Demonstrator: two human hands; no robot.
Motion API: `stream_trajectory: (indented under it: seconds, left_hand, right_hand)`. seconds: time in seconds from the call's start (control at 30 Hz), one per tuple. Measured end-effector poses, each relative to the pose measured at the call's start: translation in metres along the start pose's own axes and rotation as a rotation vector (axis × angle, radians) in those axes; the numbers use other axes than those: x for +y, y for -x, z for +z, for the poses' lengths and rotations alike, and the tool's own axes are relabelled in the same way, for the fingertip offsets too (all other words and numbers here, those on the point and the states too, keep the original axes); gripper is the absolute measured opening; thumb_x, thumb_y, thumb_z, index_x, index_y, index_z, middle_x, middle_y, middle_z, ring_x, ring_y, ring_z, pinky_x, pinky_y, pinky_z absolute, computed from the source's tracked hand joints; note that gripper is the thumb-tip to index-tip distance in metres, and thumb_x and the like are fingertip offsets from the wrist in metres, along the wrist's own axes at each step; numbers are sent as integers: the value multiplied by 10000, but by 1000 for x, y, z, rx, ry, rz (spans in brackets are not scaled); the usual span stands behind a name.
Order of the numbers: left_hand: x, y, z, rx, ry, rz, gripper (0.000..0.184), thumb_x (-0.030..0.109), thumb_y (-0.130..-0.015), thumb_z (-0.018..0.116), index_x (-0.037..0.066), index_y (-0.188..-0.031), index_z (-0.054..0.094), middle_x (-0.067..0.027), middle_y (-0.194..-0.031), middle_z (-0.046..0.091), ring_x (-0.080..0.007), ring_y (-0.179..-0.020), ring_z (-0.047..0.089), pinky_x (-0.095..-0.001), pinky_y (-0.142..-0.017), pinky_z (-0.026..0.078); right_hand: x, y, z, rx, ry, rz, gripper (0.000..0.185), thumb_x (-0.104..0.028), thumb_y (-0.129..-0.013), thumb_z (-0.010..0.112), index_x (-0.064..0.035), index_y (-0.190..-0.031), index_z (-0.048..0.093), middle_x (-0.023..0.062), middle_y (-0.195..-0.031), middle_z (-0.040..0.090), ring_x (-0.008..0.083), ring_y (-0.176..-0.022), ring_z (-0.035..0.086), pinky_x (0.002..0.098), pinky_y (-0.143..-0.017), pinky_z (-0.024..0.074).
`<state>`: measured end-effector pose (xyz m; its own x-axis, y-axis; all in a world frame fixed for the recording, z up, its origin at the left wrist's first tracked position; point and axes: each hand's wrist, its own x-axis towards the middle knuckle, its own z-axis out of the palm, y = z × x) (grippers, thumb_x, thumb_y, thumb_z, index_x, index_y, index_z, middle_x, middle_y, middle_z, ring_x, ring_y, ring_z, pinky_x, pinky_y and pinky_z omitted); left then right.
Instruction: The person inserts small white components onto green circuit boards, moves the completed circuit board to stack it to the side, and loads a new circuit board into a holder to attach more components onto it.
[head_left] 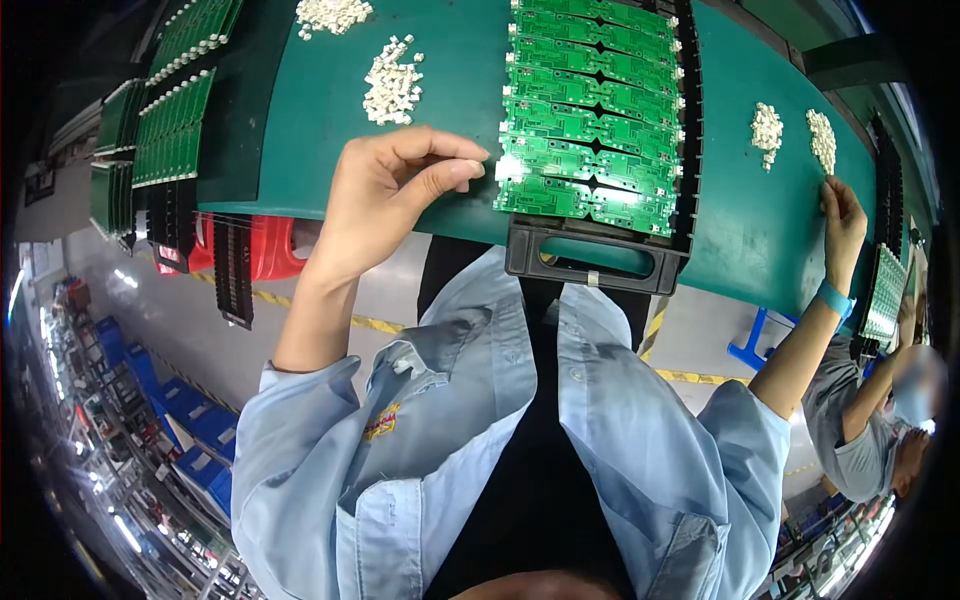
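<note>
My left hand [405,185] is closed in a pinch, thumb against forefinger, just left of a panel of green circuit boards [595,115]. Whatever is between those fingertips, if anything, is too small to make out. The panel lies in a black rack [583,255] with a handle at its near end, and small white parts sit along its side edges. Over on the right, my right hand [845,215], with a blue wristband, has its fingertips together at the near end of a pile of small white connectors [822,140]. What it pinches is hidden.
More white connector piles lie on the green table [740,220]: one at right [767,135], two at upper left, including this pile [393,85]. Racked circuit boards [172,130] stand at left, others [884,295] at far right. A red container [270,248] is below the table edge. A co-worker [860,425] is at right.
</note>
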<state>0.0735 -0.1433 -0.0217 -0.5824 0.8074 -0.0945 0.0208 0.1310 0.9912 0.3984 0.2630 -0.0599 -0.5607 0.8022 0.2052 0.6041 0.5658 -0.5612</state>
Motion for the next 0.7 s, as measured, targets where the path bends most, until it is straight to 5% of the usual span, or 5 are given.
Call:
stream_trajectory:
  seconds: [0.4,0.53,0.7]
  left_hand:
    - [2,5,10,72,-162,38,106,-44,-801,630,-24,-894,676,-31,-796,654,-92,-648,524,-192,-614,423]
    - [4,0,9,65,-489,259,101,-55,-790,621,-17,-873,662,-31,-810,648,-117,-653,527,-212,-600,412]
    - [1,-5,10,50,-518,317,109,-53,-777,625,-6,-870,658,-37,-827,651,-141,-667,531,-237,-602,408]
  right_hand:
    - [-17,12,10,6,-190,36,225,-97,-914,580,29,-1092,638,68,-934,658,108,-727,555,207,-697,456]
    - [-12,14,10,-4,-232,32,226,-85,-915,576,30,-1100,636,75,-934,657,109,-737,555,205,-705,456]
    - [-25,17,12,-6,-268,53,224,-81,-913,580,31,-1099,635,75,-938,658,109,-741,555,204,-712,456]
